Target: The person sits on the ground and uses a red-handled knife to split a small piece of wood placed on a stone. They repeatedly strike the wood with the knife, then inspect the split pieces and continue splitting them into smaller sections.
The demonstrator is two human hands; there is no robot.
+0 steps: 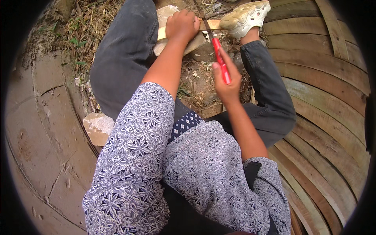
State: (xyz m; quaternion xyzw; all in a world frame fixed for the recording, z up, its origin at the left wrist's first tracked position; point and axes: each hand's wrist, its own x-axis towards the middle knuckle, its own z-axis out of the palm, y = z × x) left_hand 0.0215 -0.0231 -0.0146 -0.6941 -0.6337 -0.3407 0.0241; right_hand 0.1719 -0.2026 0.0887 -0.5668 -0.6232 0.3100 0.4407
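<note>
My right hand is closed on the red handle of a handsaw, its thumb beside the handle. The narrow dark blade points away from me and crosses a pale wooden strip. Whether its teeth are in the wood cannot be made out. My left hand is closed over the strip, left of the blade, and its fingertips are hidden. Beneath the strip lies a pale stone block. A white clog on my right foot touches the strip's right end.
Wooden planks form a slatted surface on the right. Cracked concrete paving covers the left, with a broken pale block at its edge. Dry grass and wood chips lie on the soil. My bent legs flank the work.
</note>
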